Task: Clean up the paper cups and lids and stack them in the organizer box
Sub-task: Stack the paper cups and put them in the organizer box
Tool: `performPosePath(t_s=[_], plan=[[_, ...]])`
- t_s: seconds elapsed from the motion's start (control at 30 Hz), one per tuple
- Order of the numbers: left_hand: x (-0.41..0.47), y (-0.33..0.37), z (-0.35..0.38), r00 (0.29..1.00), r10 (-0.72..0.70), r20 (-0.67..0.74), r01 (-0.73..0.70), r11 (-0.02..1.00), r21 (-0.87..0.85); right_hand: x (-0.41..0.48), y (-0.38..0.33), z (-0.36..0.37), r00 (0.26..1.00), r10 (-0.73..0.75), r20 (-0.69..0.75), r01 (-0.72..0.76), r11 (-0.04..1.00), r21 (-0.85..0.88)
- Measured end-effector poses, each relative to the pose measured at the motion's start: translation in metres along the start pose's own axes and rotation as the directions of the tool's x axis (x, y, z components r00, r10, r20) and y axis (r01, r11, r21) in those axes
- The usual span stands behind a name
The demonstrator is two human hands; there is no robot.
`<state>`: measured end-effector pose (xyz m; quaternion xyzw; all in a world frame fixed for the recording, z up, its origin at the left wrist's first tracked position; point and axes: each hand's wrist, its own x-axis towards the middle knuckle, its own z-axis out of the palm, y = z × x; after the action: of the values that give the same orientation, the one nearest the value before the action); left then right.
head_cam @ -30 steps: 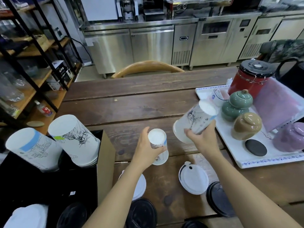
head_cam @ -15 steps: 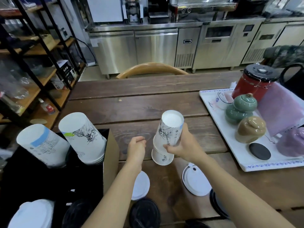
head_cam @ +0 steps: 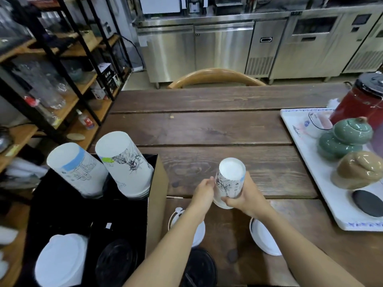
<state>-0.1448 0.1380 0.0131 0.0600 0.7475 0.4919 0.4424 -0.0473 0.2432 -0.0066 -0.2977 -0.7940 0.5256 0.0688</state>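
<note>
While the right hand [head_cam: 245,198] grips upturned paper cups [head_cam: 229,183] above the tabletop [head_cam: 207,131], the left hand [head_cam: 204,192] cups their side; the organizer box [head_cam: 154,204] holds cup stacks [head_cam: 124,164] and lids [head_cam: 60,262].

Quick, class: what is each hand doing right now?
Left hand: fingers against the side of the paper cup, steadying it.
Right hand: closed around the same upside-down cup.

organizer box [head_cam: 156,204] left on table [head_cam: 207,129], tray [head_cam: 310,162] right, cups [head_cam: 229,183] between
</note>
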Motion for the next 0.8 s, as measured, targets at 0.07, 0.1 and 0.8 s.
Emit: performPosePath(t_s=[0.07,0.1,0.8], plan=[[-0.001,0.0,0.002,1.0,-0.016,0.006,0.016,1.0,-0.014,0.0,0.003,0.003,0.999,0.028,0.021,-0.028,0.999,0.014],[-0.002,0.002,0.003,1.0,-0.022,0.009,0.022,1.0,-0.017,0.0,0.004,0.005,0.999,0.045,0.022,-0.046,0.999,0.016],[-0.133,0.144,-0.083,0.78,0.542,-0.314,-0.567,0.823,0.012,-0.017,-0.203,-0.038,0.917,-0.394,-0.058,0.398,0.907,0.135]])
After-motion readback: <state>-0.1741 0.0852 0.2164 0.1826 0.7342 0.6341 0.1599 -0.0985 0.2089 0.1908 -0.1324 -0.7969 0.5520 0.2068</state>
